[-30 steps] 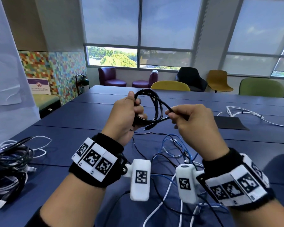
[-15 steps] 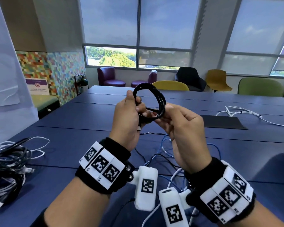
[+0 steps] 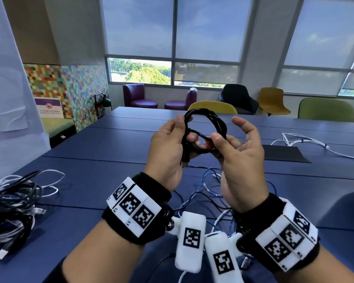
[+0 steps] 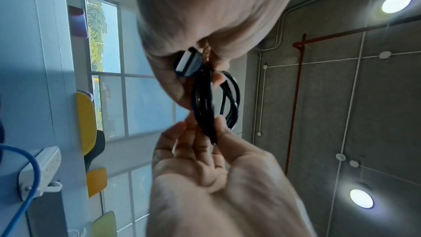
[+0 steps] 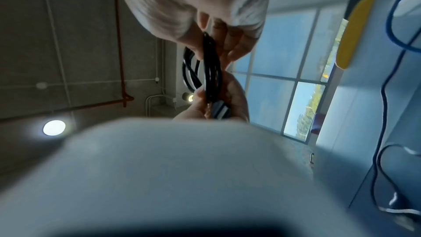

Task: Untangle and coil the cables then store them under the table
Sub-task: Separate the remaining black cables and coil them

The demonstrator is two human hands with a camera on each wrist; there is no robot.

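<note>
A black cable is wound into a small coil and held up above the blue table. My left hand grips the coil's left side, and the USB plug hangs below the fist. My right hand is turned palm up and pinches the coil's lower strands between thumb and fingers, with the index finger lifted free. In the left wrist view the plug sits against the left palm and the coil runs down to the right hand's fingers. The right wrist view shows the same coil.
A big tangle of black and white cables lies at the table's left edge. Loose blue, black and white cables lie under my hands. A white cable and a black mat are at the far right. Chairs stand behind the table.
The right hand let go of the loose end it held out to the right, came in to the coil and turned palm up. The loose end is now wound in with the coil.
</note>
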